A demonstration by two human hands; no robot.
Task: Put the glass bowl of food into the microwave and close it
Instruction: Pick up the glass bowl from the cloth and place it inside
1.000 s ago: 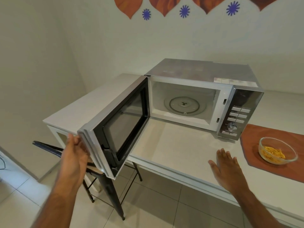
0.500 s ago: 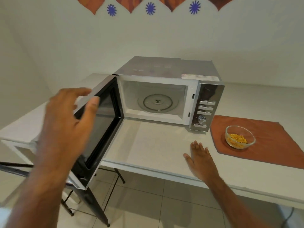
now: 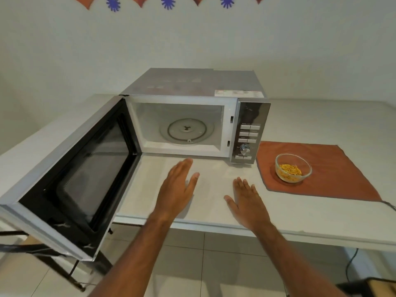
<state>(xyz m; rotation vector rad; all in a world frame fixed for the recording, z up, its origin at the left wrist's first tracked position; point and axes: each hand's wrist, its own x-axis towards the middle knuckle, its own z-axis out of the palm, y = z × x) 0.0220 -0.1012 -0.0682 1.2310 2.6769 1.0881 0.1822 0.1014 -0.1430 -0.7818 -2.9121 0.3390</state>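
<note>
A silver microwave [image 3: 192, 86] stands on the white table [image 3: 321, 215], its door [image 3: 75, 181] swung wide open to the left. Inside, the glass turntable [image 3: 186, 131] is bare. A clear glass bowl [image 3: 293, 170] with yellow food sits on an orange-brown cloth [image 3: 334, 176] to the right of the microwave. My left hand [image 3: 177, 189] hovers open over the table in front of the microwave's opening. My right hand [image 3: 246, 202] is open too, flat above the table, left of the cloth and apart from the bowl.
The open door juts out past the table's front edge on the left, above a dark folding stand [image 3: 64, 273]. A black cable [image 3: 387, 204] runs off the table at the right. The wall is close behind the microwave. Tiled floor lies below.
My left hand has let go of the door and swung right, over the table in front of the microwave. The view has turned right. My right hand has barely moved.
</note>
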